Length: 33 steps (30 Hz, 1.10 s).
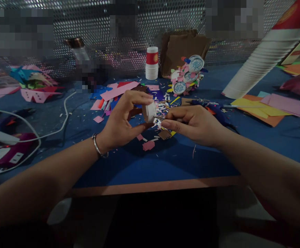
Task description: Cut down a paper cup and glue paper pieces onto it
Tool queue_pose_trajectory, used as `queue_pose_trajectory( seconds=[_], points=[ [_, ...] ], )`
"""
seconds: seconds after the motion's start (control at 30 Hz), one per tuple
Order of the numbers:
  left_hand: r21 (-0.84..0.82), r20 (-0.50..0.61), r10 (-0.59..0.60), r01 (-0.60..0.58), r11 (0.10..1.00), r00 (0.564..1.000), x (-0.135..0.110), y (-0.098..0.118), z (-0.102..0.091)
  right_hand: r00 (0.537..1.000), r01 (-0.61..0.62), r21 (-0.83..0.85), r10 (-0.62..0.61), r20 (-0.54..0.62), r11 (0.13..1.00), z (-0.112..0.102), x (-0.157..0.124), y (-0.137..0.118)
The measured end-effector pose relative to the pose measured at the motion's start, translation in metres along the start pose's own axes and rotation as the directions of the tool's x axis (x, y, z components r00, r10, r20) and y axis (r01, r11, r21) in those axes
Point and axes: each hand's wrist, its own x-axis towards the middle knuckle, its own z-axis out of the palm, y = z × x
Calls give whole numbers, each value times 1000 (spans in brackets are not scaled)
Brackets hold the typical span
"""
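My left hand (121,120) grips a short white round piece (150,112), which looks like the bottom part of a paper cup, between thumb and fingers. From the right, my right hand (200,125) pinches a slim metal tool (158,118); its tip meets the edge of the white piece. Most of the tool is hidden in my fingers, so its kind cannot be made out. Both hands are above a heap of small paper scraps (162,107) on the blue table (155,168).
Behind stand a stack of paper cups (152,63) and a decorated paper craft (188,75). A tall cup stack (258,58) leans at right beside coloured paper sheets (271,106). A glue gun (218,112) lies near my right hand. A white cable (64,120) crosses the left side near a purple power strip (12,151).
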Motion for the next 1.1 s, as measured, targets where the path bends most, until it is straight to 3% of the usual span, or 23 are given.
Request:
queue_pose_trajectory(
  seconds=[0.17,0.27,0.33,0.4,0.5,0.63,0.67,0.73,0.83,0.97,1.1],
  points=[
    [157,54,23,-32,987,998,6,9,-9,994,-80,-20,81,76,997,-4,0,1],
    [376,127,131,-170,911,983,11,19,-17,990,-107,-44,110,84,993,-4,0,2],
    [475,177,135,-205,856,975,13,25,-19,993,-87,-98,94,68,991,-4,0,4],
    [490,171,29,-110,865,985,12,29,-19,997,-59,-182,68,43,982,-2,0,7],
    [357,97,-231,183,916,968,8,29,-13,999,-35,-321,34,-7,946,0,-1,10],
    [16,174,-558,564,825,811,5,23,-7,999,-38,-408,29,-28,912,0,-1,12],
    [-47,209,-588,609,792,781,5,21,-7,999,-43,-412,34,-28,910,0,-1,12],
    [-136,248,-595,636,760,765,6,17,-7,998,-52,-414,39,-39,909,-1,-1,12],
    [-186,225,-551,590,786,804,5,10,-7,997,-63,-390,42,-63,919,-2,0,11],
    [-42,70,-412,415,909,909,1,6,-4,995,-96,-322,82,-57,942,-5,2,12],
    [49,37,-329,327,944,944,1,10,-3,989,-140,-256,146,5,957,-6,4,15]
  ],
)
